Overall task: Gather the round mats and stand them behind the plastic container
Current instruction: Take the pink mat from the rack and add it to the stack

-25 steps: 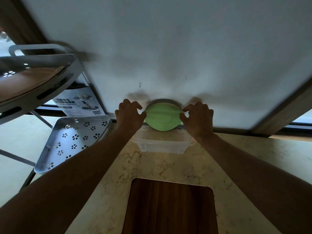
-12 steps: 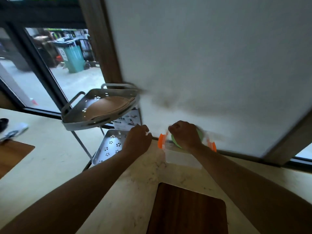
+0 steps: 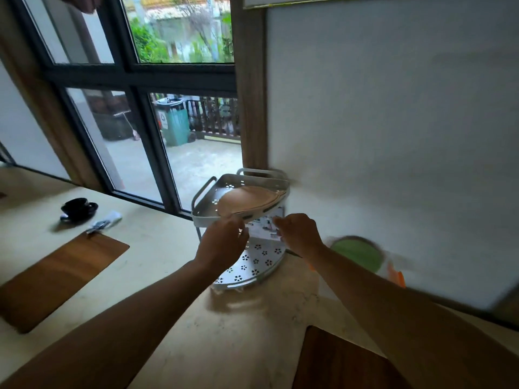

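Observation:
A green round mat (image 3: 358,254) stands on edge against the white wall, behind the plastic container, which is mostly hidden by my right forearm; only its orange clip (image 3: 396,275) shows. A tan round mat (image 3: 247,202) lies on the top tier of a grey corner rack (image 3: 205,213). My left hand (image 3: 223,242) and my right hand (image 3: 299,233) hover just in front of the rack's top tier, fingers loosely curled and apart, holding nothing.
The rack's lower tier (image 3: 252,265) has flower-shaped holes. Two wooden boards lie on the counter, one at left (image 3: 56,279) and one at bottom right (image 3: 345,363). A black cup and saucer (image 3: 78,209) sits at far left by the window.
Both hands have let go of the green mat and moved left and up to the rack. The view has swung left toward the window.

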{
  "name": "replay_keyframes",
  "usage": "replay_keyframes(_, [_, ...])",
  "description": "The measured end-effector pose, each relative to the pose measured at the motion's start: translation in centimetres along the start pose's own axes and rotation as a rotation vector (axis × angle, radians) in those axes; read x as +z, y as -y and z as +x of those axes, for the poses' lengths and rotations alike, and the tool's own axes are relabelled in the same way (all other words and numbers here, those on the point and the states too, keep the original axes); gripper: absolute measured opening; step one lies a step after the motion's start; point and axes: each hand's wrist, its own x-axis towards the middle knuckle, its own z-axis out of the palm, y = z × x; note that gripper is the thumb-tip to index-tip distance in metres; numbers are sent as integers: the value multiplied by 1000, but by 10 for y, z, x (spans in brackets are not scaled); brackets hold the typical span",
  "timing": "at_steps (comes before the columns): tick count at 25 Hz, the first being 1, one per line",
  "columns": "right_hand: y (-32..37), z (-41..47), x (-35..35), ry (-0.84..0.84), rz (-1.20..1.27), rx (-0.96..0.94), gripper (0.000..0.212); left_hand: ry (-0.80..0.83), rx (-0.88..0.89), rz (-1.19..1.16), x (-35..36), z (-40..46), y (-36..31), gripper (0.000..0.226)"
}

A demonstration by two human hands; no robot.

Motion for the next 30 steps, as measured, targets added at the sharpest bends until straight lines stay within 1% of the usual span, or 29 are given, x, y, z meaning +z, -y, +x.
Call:
replay_keyframes(1, [8, 4, 3, 10, 32, 13, 42, -33, 8, 4, -5, 2, 6, 9])
replay_keyframes(2, [15, 7, 6, 14, 117, 54, 46, -63, 11, 19, -8, 5, 10, 14])
replay_keyframes(4, [27, 15, 13, -23, 371, 187, 51, -101, -7, 54, -10, 12, 17, 27])
replay_keyframes(6, [37, 24, 19, -55, 569, 301, 47, -90, -38, 48, -7, 22, 24, 38])
replay_keyframes(9, [44, 41, 20, -104, 665, 372, 43, -41, -77, -37, 4, 36, 31, 44])
replay_keyframes(11, [43, 52, 21, -113, 686, 423, 42, -53, -80, -97, 11, 41, 33, 40])
replay_keyframes(12, [42, 56, 22, -110, 678, 443, 39, -64, -74, -131, 14, 44, 35, 34])
replay_keyframes(14, [39, 61, 26, -99, 675, 477, 29, -85, -57, -179, 20, 46, 37, 20])
replay_keyframes(16, [38, 63, 29, -101, 678, 502, 20, -101, -44, -185, 23, 49, 37, 15])
replay_keyframes(18, [38, 65, 30, -107, 650, 488, 19, -88, -30, -177, 24, 50, 37, 15])
replay_keyframes(20, [41, 65, 29, -113, 600, 447, 24, -62, -12, -160, 23, 50, 35, 15])
replay_keyframes(22, [46, 66, 26, -139, 474, 343, 32, -65, -9, -156, 20, 51, 33, 13])
replay_keyframes(24, [55, 64, 18, -203, 370, 240, 33, -86, -16, -158, 16, 52, 30, 12])
replay_keyframes(25, [60, 63, 13, -233, 390, 204, 29, -96, -15, -160, 13, 52, 26, 12])
replay_keyframes(28, [70, 54, -5, -275, 583, 92, 16, -133, 44, -215, 4, 50, 13, 15])
replay_keyframes(30, [68, 43, -20, -273, 686, 18, 13, -126, 78, -269, -5, 45, 2, 30])
